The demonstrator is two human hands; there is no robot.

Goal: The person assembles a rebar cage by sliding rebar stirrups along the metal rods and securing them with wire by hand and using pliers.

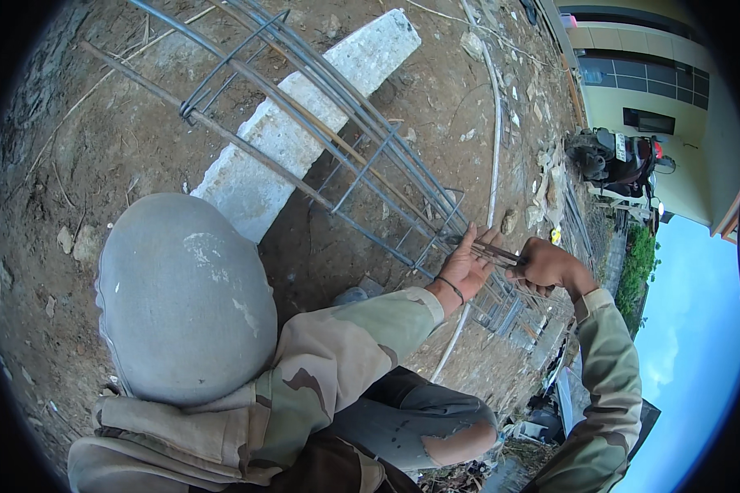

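Observation:
My right hand [554, 264] is closed around a dark, rusty tool that looks like pincers [501, 253]. The tool points left, toward the rebar cage [370, 164]. Just left of it, my left hand [466, 269] is up against the cage, thumb raised and fingers stretched out beside the tool. Whether a tie wire lies between the fingers is too small to make out. The cage has long steel bars with square stirrups, and runs from the upper left to beyond my hands. A rough pale concrete block [259, 160] lies underneath it.
A large grey rounded shape [189, 296], its kind unclear, fills the lower left. My bent knee [460, 444] shows through torn trousers. A pale pipe [495, 123] crosses the stony dirt ground. A motorbike [621, 156] stands beside a house wall [691, 177] at the right.

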